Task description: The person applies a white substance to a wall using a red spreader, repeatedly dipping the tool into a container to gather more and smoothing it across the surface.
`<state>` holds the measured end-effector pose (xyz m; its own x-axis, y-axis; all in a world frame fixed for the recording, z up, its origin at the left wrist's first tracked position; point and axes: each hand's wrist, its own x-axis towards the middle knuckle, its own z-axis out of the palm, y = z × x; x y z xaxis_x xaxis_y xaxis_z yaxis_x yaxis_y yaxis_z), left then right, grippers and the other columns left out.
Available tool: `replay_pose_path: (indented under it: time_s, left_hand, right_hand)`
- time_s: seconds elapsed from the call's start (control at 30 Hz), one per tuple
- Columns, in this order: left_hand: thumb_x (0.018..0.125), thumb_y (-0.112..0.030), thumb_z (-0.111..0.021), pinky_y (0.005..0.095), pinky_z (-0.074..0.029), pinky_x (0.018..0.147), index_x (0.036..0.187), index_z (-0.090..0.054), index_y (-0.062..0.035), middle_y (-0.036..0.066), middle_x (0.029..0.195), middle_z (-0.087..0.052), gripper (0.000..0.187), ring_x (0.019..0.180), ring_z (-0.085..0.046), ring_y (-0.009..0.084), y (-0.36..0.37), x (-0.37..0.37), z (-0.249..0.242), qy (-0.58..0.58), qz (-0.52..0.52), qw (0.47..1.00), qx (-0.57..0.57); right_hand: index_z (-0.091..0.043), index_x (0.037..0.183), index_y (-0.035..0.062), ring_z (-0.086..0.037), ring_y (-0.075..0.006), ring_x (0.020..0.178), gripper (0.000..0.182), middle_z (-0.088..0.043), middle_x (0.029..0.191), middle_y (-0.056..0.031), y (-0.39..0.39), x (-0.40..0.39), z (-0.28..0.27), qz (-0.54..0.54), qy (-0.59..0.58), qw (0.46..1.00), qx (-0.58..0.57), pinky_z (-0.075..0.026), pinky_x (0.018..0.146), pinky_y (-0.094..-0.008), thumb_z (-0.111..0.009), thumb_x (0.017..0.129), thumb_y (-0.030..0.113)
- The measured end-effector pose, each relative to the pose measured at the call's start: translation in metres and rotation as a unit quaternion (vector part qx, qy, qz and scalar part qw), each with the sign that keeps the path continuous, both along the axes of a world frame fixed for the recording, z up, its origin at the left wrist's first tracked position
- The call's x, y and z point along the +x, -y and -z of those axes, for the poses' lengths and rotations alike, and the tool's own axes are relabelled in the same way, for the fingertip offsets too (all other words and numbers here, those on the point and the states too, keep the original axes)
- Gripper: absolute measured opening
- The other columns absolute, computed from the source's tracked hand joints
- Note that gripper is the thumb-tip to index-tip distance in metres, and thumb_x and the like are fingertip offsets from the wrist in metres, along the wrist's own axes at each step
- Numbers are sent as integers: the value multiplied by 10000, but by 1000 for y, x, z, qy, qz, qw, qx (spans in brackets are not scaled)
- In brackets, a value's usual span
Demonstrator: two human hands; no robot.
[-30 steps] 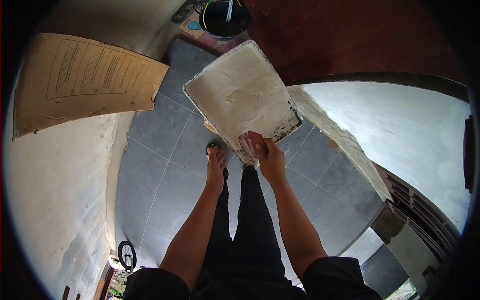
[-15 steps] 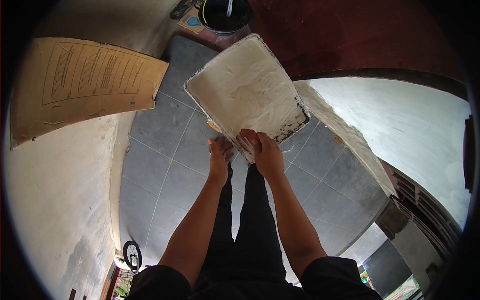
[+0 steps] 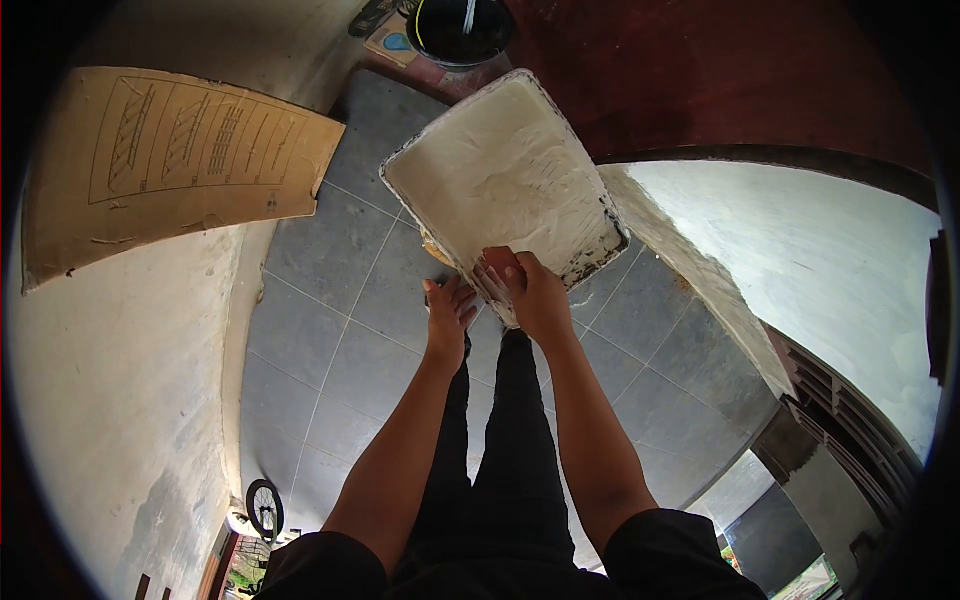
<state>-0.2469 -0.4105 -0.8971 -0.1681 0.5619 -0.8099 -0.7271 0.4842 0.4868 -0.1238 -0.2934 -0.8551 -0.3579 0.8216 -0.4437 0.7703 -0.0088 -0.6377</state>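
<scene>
A rectangular tray (image 3: 510, 165) with pale, creamy material spread inside stands in front of me, its rim smeared and dark at the near right corner. My right hand (image 3: 540, 298) is closed around a reddish-brown block (image 3: 500, 262) at the tray's near corner. Just left of that corner, my left hand (image 3: 450, 312) has its fingers apart, with nothing seen in it; its fingertips are close to the tray's edge. A yellowish round thing (image 3: 436, 250) shows partly from under the tray's left side.
Grey floor tiles (image 3: 300, 320) surround my legs. A printed cardboard sheet (image 3: 180, 160) leans at the left wall. Beyond the tray sits a black bucket (image 3: 460, 35) beside a dark red surface (image 3: 700, 80). A low whitish wall (image 3: 800, 230) runs along the right.
The whole view has shifted slightly, so the tray and both hands appear a little further right. The right hand still holds the block at the same corner.
</scene>
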Motion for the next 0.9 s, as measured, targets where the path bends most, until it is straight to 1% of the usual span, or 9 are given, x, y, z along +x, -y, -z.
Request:
replay_pose_path:
  time_s: [0.33, 0.43, 0.5, 0.53, 0.6, 0.73, 0.8, 0.83, 0.9]
  left_hand:
    - [897, -919, -153, 514, -218, 1240, 1623, -165, 50, 269, 1575, -397, 1211, 1508, -330, 381, -1, -1, -3, 4, 0, 1000, -3]
    - [894, -922, -162, 514, -219, 1240, 1617, -157, 68, 276, 1566, -405, 1226, 1509, -329, 385, 0, -3, -1, 14, -3, 1000, 0]
    - [900, -916, -163, 515, -219, 1240, 1616, -156, 71, 274, 1563, -409, 1219, 1507, -333, 383, 0, -5, -1, 17, -6, 1000, 0]
    - [907, -909, -164, 516, -220, 1240, 1615, -154, 74, 271, 1560, -414, 1211, 1505, -338, 380, 0, -5, -2, 21, -9, 1000, -1]
    - [915, -901, -166, 510, -230, 1234, 1616, -153, 73, 262, 1552, -429, 1199, 1502, -343, 375, 0, -5, -2, 23, -14, 1000, -4]
    - [936, -879, -176, 487, -280, 1207, 1615, -196, 54, 229, 1523, -483, 1154, 1476, -387, 359, 3, -5, -2, 25, -39, 998, -42]
    - [941, -875, -183, 477, -304, 1191, 1609, -229, 43, 221, 1508, -502, 1136, 1460, -411, 349, 14, -6, -1, 7, -36, 997, -64]
    - [945, -871, -190, 467, -329, 1175, 1603, -262, 32, 213, 1493, -522, 1119, 1443, -436, 340, 22, -7, -3, -11, -33, 995, -89]
    - [952, -862, -180, 463, -349, 1159, 1591, -297, 25, 209, 1477, -540, 1099, 1422, -459, 326, 41, -10, -9, -17, -33, 993, -108]
  right_hand:
    - [-657, 1185, 7, -688, -456, 971, 287, -721, 1013, -257, -36, 3, 1, 50, -46, 993, -94, -531, 815, -472, -645, 992, 219]
    - [-647, 1186, -7, -708, -394, 876, 304, -718, 947, -226, -35, 20, 13, 61, -50, 995, -66, -529, 785, -451, -660, 990, 225]
    - [-655, 1151, -22, -684, -249, 763, 274, -706, 849, -151, -29, 30, 18, 108, -95, 985, -96, -518, 694, -392, -653, 1003, 208]
    - [-655, 1151, -22, -684, -249, 763, 274, -706, 849, -151, -26, 36, 20, 109, -95, 985, -95, -518, 694, -392, -653, 1003, 208]
    - [-661, 1170, -5, -610, -123, 744, 244, -693, 917, -53, -20, 42, 18, 213, -152, 937, -233, -493, 635, -310, -637, 1024, 190]
    - [-641, 1230, 35, -596, -105, 729, 252, -689, 986, -40, -3, 49, 14, 291, -240, 883, -281, -469, 580, -276, -649, 1013, 163]
    - [-585, 1290, 14, -670, -143, 815, 314, -688, 1078, -86, 5, 54, 13, 315, -320, 834, -321, -552, 592, -291, -639, 990, 86]
    - [-585, 1290, 14, -670, -143, 815, 314, -688, 1078, -86, 9, 55, 10, 316, -322, 833, -319, -552, 592, -291, -639, 990, 86]
    - [-541, 1347, 10, -724, -235, 967, 384, -676, 1187, -126, 14, 52, -2, 352, -378, 781, -350, -648, 687, -367, -611, 969, 19]
